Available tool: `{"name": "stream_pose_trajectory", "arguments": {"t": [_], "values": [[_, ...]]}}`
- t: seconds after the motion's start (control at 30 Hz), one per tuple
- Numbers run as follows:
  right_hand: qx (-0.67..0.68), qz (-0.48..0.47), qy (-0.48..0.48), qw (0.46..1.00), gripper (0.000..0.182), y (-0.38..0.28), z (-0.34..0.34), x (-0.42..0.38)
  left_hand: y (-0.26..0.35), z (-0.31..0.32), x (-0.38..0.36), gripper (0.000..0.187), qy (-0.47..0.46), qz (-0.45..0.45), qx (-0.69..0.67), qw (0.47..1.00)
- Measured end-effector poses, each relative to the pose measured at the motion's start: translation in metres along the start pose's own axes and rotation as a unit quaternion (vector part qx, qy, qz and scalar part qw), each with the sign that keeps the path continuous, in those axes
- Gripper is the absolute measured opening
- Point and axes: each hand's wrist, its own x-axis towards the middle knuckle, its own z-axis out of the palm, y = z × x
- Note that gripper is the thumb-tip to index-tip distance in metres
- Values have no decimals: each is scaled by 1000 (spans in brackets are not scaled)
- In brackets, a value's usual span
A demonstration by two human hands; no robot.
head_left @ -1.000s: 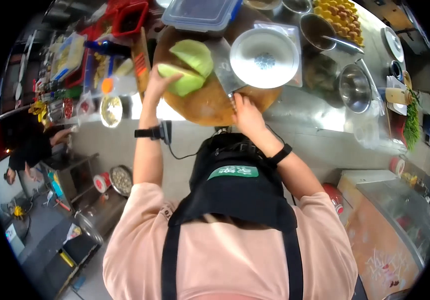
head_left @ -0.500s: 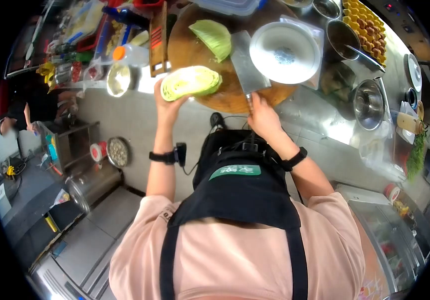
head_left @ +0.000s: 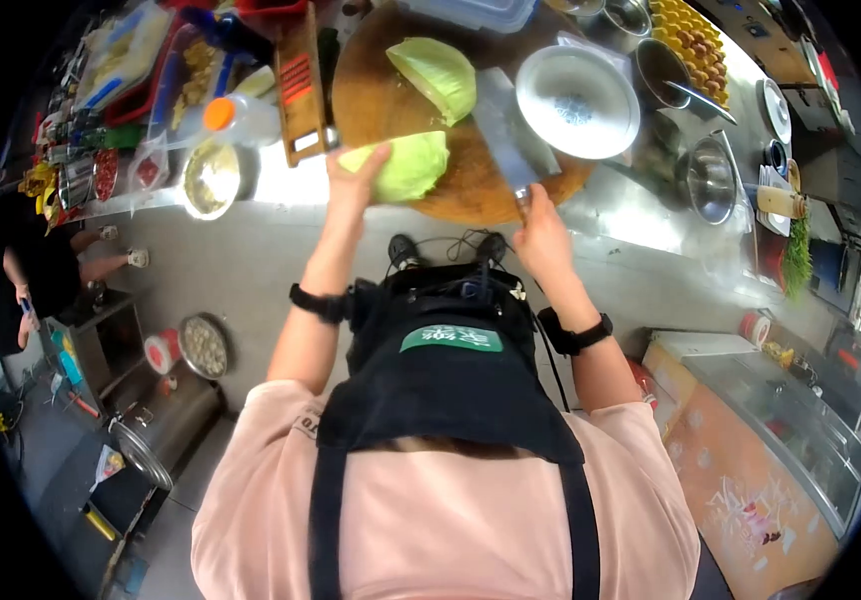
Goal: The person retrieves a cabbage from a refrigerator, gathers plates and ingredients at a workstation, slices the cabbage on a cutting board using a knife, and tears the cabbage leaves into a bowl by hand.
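My left hand (head_left: 359, 176) grips a cabbage half (head_left: 413, 168) from its left side, at the near edge of the round wooden chopping board (head_left: 371, 95). The outer leaves of this half face up. Another piece of cabbage (head_left: 436, 75) lies further back on the board. In my right hand (head_left: 543, 235) is the handle of a cleaver (head_left: 504, 135), its broad blade lying over the board with the tip pointing away from me. A white bowl (head_left: 578, 103) stands right of the blade, partly over the board.
Left of the board lie a wooden grater (head_left: 301, 90), a bottle with an orange cap (head_left: 241, 120) and a metal bowl (head_left: 212, 178). To the right are metal bowls (head_left: 712, 180) and a yellow egg tray (head_left: 686, 35). Another person (head_left: 41, 265) is at far left.
The cabbage half in my left hand has turned from cut face showing to outer leaves up, and now sits lower on the board. My right hand and the cleaver have shifted slightly rightward.
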Motion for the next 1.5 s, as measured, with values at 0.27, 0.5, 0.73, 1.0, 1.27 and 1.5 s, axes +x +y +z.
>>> {"name": "stream_pose_trajectory", "arguments": {"t": [0.27, 0.5, 0.73, 1.0, 1.27, 1.5], "values": [[-21, 78, -51, 995, 36, -33, -42, -45, -1, -31, 24, 70, -29, -2, 25, 999], [237, 180, -130, 946, 25, -14, -94, -73, 8, -29, 13, 73, -124, -82, -34, 988], [338, 213, -178, 900, 19, 8, -95, -63, 5, 0, -4, 68, -99, -43, -35, 994], [111, 78, -104, 985, 24, 11, -90, -55, -45, 10, -27, 61, -74, -45, 4, 996], [104, -31, -97, 989, 27, -38, -103, -21, -50, 25, -22, 52, -9, 159, 189, 969], [69, -62, -130, 987, 29, -56, -78, -8, -74, 21, -14, 51, 31, 220, 207, 953]]}}
